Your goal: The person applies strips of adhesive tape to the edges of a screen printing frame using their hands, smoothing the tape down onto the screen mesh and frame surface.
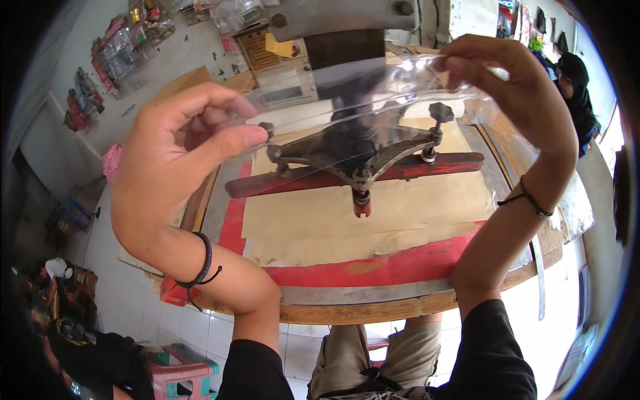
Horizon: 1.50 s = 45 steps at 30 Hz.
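A clear plastic sheet [313, 123] is stretched between my two raised hands, above the worktable. My left hand [177, 153] pinches its left end between thumb and fingers. At the other end, my right hand [513, 83] grips the sheet in the same way, slightly higher. Seen through and below the plastic is a press head: a dark metal bracket [393, 150] with adjusting bolts, joined to a long red bar [440, 167]. Under that bar lie tan paper sheets [320, 213] on a red sheet [373, 268]. Neither hand touches the press.
The worktable has a wooden front edge [347, 312]. A steel ruler [539, 280] hangs over its right side. Packaged goods [123, 50] hang on the left wall. A pink and green stool [180, 370] stands lower left, near a person in dark clothing [100, 353]. Another person [577, 93] is at the far right.
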Motion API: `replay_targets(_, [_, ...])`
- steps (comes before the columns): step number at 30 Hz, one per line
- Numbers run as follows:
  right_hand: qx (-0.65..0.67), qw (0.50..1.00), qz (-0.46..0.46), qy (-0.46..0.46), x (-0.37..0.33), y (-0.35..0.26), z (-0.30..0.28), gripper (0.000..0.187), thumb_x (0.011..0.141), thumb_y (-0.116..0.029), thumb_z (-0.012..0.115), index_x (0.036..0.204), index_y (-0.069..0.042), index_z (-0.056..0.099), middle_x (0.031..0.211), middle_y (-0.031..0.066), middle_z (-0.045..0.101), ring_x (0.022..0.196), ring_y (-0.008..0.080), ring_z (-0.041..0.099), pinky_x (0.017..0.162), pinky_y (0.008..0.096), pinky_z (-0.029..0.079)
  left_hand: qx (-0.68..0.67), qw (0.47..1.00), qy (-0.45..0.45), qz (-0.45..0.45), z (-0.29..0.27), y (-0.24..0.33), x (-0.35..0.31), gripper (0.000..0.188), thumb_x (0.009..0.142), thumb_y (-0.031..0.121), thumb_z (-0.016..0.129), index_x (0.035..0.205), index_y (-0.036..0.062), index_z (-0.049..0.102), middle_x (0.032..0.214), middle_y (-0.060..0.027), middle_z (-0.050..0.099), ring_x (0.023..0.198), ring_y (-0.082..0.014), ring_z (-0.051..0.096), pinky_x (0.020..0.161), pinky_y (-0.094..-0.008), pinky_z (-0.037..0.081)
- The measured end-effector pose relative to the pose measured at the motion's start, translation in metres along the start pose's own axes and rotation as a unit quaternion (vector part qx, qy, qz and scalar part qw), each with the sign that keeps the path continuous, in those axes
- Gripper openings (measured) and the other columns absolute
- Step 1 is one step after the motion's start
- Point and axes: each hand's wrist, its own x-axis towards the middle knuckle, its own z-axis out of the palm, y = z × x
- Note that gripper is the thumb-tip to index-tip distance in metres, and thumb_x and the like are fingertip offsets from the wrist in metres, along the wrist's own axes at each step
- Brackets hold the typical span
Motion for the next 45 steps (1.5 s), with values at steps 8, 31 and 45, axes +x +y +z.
replay_targets(8, [-0.112,0.988,0.043,0.097,-0.007,0.003,-0.001,0.030,0.097,-0.026,0.065,0.113,0.000,0.069,0.090,0.0092,0.073,0.092,0.0159,0.068,0.088,0.0301,0.050,0.041,0.999,0.030,0.001,-0.009,-0.002,-0.011,0.013,0.093,0.010,0.069,0.100,-0.0016,0.068,0.082,0.0027,0.063,0.072,-0.0024,0.052,0.065,-0.0197,0.041])
replay_targets(31, [-0.169,0.977,-0.014,0.132,0.002,-0.045,0.012,0.028,0.082,-0.011,0.078,0.108,-0.005,0.071,0.115,0.0073,0.072,0.113,0.0204,0.064,0.105,0.0357,0.042,0.064,0.998,-0.024,0.011,0.014,0.012,0.007,0.017,0.091,0.009,0.068,0.103,-0.0017,0.072,0.076,-0.0031,0.066,0.070,-0.0071,0.061,0.065,-0.0230,0.045])
replay_targets(45, [-0.014,0.992,-0.120,0.035,0.022,-0.063,0.056,0.024,0.079,-0.010,0.079,0.102,-0.002,0.073,0.088,0.0094,0.073,0.076,0.0231,0.066,0.072,0.0342,0.051,0.048,0.994,-0.041,0.092,0.025,0.022,0.009,0.013,0.092,0.003,0.064,0.101,-0.0053,0.068,0.079,-0.0084,0.070,0.059,-0.0090,0.062,0.057,-0.0235,0.046])
